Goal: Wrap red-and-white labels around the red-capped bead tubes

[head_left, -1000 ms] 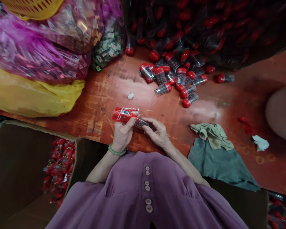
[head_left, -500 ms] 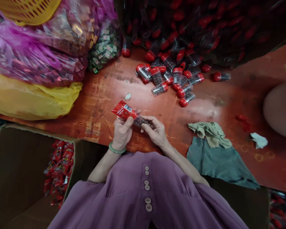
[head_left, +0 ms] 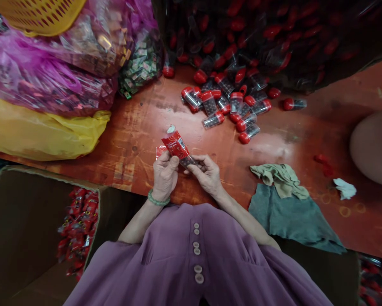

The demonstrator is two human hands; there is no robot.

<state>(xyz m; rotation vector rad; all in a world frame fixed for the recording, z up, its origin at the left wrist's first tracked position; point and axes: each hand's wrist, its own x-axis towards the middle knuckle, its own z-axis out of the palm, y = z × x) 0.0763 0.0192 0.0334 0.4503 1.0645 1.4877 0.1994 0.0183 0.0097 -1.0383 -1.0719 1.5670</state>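
Observation:
Between both hands, low over the table's near edge, is a red printed packet [head_left: 177,144] with a white barcode label and a dark, dotted lower part. My left hand [head_left: 165,175], with a green bead bracelet at the wrist, pinches it from the left side. Another small red printed piece [head_left: 161,151] shows behind my left fingers; how it is held is hidden. The fingers of my right hand [head_left: 206,173] are closed on the packet's dark lower end. Beyond my hands lie several clear tubes with red caps [head_left: 213,120] and dark dotted contents.
Plastic bags of small packets [head_left: 92,89] and a yellow bag [head_left: 44,131] fill the left, under a yellow basket [head_left: 44,17]. A cardboard box [head_left: 25,204] holds red wrapped pieces at lower left. Cloths [head_left: 286,212] and a round pale object [head_left: 374,146] are at right.
The packet's red top has swung up and to the right, more upright than before. A small red piece now shows behind my left fingers. My right hand has hardly moved.

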